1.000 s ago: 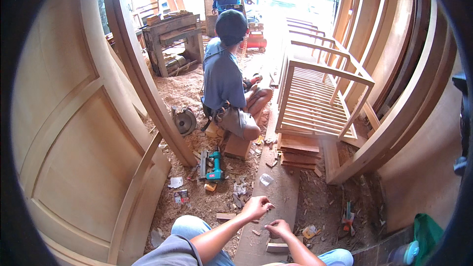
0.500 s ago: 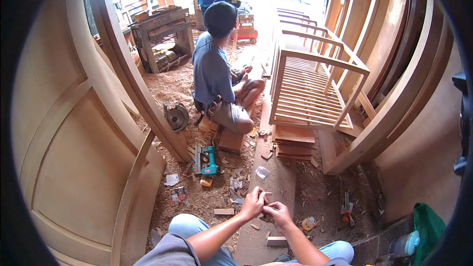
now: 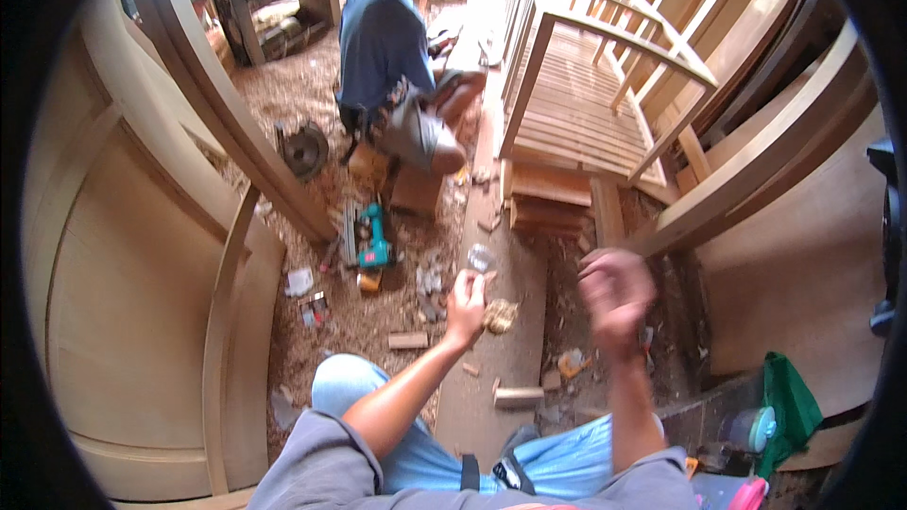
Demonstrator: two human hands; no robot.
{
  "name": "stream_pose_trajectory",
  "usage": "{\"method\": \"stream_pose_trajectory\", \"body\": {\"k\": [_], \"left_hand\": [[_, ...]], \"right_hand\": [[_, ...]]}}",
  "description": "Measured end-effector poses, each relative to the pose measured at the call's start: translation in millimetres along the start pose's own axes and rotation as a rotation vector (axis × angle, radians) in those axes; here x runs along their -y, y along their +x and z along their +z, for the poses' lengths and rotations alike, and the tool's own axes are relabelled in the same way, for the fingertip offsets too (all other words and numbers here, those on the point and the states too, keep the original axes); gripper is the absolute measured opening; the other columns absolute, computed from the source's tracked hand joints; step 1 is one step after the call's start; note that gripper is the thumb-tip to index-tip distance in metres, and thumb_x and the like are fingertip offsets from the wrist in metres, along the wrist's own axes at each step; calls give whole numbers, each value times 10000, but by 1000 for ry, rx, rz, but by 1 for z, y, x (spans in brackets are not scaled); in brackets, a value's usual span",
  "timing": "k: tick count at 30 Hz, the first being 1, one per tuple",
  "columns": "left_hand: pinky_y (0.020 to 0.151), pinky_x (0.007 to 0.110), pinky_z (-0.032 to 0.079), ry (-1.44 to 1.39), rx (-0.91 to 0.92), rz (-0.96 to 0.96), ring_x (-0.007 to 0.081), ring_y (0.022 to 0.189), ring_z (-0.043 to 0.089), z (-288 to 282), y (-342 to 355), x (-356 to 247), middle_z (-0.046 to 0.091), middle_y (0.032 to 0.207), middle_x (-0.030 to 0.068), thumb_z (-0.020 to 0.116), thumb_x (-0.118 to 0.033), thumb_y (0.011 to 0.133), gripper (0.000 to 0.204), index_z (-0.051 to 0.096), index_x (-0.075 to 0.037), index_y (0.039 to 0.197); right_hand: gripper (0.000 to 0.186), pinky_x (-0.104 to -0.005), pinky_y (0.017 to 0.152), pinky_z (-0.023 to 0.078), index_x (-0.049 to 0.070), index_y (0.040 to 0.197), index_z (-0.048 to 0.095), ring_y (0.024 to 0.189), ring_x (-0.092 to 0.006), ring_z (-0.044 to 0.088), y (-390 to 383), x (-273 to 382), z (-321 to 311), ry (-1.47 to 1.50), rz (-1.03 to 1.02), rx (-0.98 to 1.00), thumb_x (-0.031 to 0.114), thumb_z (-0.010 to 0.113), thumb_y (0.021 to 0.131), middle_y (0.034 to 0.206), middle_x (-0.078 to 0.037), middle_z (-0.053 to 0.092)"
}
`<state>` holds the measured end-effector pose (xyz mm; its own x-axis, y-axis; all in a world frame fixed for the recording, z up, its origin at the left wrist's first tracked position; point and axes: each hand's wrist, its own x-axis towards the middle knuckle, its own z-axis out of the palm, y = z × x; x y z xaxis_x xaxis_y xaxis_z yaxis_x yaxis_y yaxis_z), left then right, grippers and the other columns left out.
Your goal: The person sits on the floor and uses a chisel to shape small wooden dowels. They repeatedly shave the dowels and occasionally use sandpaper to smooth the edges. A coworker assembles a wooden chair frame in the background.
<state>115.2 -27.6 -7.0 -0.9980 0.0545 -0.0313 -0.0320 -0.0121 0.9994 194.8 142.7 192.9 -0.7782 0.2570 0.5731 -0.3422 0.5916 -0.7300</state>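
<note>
My left hand (image 3: 465, 308) is raised over the plank with its fingers pinched together. A thin sliver shows at the fingertips, too small to name. Close beside that hand is a tan, crumpled clump (image 3: 501, 316); whether it is held or lies on the plank, I cannot tell. My right hand (image 3: 616, 295) is off to the right, above the dirt floor near the stacked boards. Motion smears its fingers, and nothing can be made out in them. Below both hands runs a long plank (image 3: 515, 364), with a small wood block (image 3: 518, 398) near my feet.
A teal nail gun (image 3: 374, 244) and a circular saw (image 3: 302, 149) lie on the shavings to the left. Another person (image 3: 383, 47) sits ahead on wood blocks. A slatted wooden frame (image 3: 576, 85) rests on stacked boards (image 3: 548, 198). Door panels (image 3: 161, 274) lean on the left.
My hands have come apart; the right has swung right and up, while the left has moved slightly left and up. The whole view has tilted downward, showing more of my legs.
</note>
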Motion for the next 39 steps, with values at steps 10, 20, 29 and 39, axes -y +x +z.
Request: {"method": "stream_pose_trajectory", "body": {"k": [10,20,29,39], "left_hand": [[539,250,381,-47,81,-64,52,599,470,2,-4,-19,518,667,-23,528,-179,1023,160,538,-34,955],[545,270,413,-57,78,-25,76,611,531,-5,-14,-33,570,678,12,538,-174,1011,156,549,-34,944],[792,348,519,-31,13,15,128,916,616,-9,-34,-12,679,1065,103,564,-245,1007,371,560,24,1262],[914,415,490,103,99,89,337,1090,628,-10,-19,-33,652,1178,220,561,-276,985,374,591,-3,1238]], "right_hand": [[274,-405,928,480,8,1114,574,979,-256,599,72,126,-76,-400,-765,34,182,633,911,1133,-167,591],[288,-401,919,483,6,1122,575,978,-255,600,77,128,-74,-428,-773,88,184,641,906,1137,-168,591],[300,-397,911,485,5,1129,576,977,-254,601,102,101,-54,-430,-645,37,185,649,901,1142,-168,590],[314,-393,903,487,3,1137,576,976,-252,603,209,93,-31,-422,-543,-112,187,658,896,1146,-169,590]]}}
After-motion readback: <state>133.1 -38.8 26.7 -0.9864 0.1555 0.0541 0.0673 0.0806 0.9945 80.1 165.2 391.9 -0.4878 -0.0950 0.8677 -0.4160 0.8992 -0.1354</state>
